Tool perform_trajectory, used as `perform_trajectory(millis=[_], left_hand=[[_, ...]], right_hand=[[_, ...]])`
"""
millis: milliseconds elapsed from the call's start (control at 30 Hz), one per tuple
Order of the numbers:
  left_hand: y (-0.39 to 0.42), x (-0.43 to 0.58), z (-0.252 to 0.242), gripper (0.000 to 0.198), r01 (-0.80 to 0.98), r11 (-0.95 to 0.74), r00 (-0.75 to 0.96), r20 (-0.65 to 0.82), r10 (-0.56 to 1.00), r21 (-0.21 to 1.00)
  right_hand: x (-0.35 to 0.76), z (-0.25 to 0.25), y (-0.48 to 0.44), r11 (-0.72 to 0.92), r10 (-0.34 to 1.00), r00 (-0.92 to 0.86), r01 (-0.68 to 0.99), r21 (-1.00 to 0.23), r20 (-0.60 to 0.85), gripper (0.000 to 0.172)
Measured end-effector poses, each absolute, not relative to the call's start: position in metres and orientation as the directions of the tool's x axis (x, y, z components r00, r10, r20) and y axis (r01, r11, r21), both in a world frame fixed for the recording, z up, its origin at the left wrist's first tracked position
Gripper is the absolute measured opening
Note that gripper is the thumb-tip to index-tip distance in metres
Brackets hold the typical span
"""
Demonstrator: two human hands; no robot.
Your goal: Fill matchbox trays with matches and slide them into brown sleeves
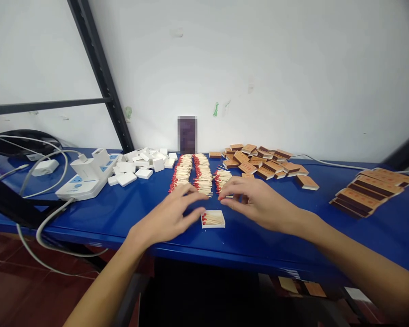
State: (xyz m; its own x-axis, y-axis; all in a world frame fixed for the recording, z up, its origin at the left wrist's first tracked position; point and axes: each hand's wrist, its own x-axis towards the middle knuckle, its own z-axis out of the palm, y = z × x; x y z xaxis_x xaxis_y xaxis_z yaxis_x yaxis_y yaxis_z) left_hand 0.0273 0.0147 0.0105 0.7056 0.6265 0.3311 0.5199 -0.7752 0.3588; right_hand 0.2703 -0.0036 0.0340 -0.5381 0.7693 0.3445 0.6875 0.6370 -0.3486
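A small white inner matchbox tray [224, 221] lies near the shelf's front edge, partly filled with red-tipped matchsticks [213, 219]. My left hand [172, 213] is at the tray's left side, thumb and fingers apart, the thumb tip by its upper left corner. Just behind the tray, my right hand [250, 200] has thumb and forefinger pinched together, with red match heads showing between the tips. Beyond both hands, matchsticks are laid in a left row [182, 172], a middle row [202, 172] and a shorter right row [222, 177], which my right hand partly covers.
White empty-looking trays [139, 161] are heaped at the back left, beside a power strip [85, 181] with chargers and cables. Brown matchboxes [259, 161] are piled at the back right. Flat matchbox sleeves [371, 190] lie far right on the blue shelf [122, 222].
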Motion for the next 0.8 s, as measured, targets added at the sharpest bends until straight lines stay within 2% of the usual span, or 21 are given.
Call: perform_trajectory(millis=[100,200,367,433,567,800], left_hand=[[0.033,0.027,0.015,0.030,0.596,-0.782,0.699,0.363,0.616,0.181],[0.046,0.033,0.014,0.026,0.639,-0.769,0.731,0.322,0.602,-0.014],[0.052,0.044,0.007,0.023,0.644,-0.747,0.757,0.277,0.592,-0.163],[0.052,0.047,0.005,0.023,0.648,-0.735,0.757,0.270,0.594,-0.200],[0.052,0.049,0.002,0.025,0.661,-0.723,0.748,0.264,0.609,-0.203],[0.047,0.047,0.005,0.023,0.639,-0.769,0.750,0.225,0.622,-0.005]], right_hand=[[0.257,0.031,-0.008,0.670,0.742,-0.599,0.680,-0.297,0.302,0.019],[0.252,0.025,-0.007,0.695,0.719,-0.648,0.684,-0.221,0.252,0.022],[0.274,0.019,0.007,0.602,0.770,-0.537,0.790,-0.117,0.345,0.026],[0.287,0.017,0.015,0.551,0.797,-0.502,0.832,-0.066,0.335,0.024],[0.301,0.008,0.024,0.526,0.822,-0.511,0.850,0.010,0.252,0.020],[0.298,-0.002,0.026,0.546,0.818,-0.526,0.837,-0.025,0.234,0.018]])
